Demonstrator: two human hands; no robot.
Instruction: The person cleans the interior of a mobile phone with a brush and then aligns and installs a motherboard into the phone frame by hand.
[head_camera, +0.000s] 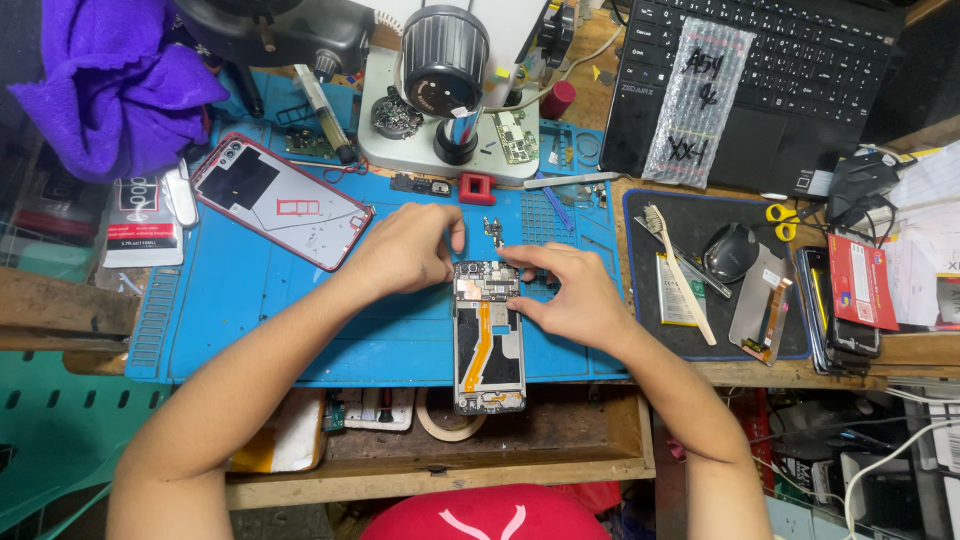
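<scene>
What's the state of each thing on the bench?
Phone: back off, insides exposed, flat on blue mat.
Back cover: removed, lying inside-up.
Left hand: fingers at phone's top edge.
Right hand: fingers on phone's top.
Laptop: open.
Scissors: closed.

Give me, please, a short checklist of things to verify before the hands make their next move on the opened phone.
1. Opened phone lies flat on the blue mat: ok.
2. Left hand steadies the phone's top left corner: ok.
3. Right hand fingertips at the top right edge: ok.
4. Orange flex cable runs unkinked down the middle: ok.
5. Small loose part just above the phone, apart from both hands: ok.
6. Any screws left in the board: cannot tell.
</scene>
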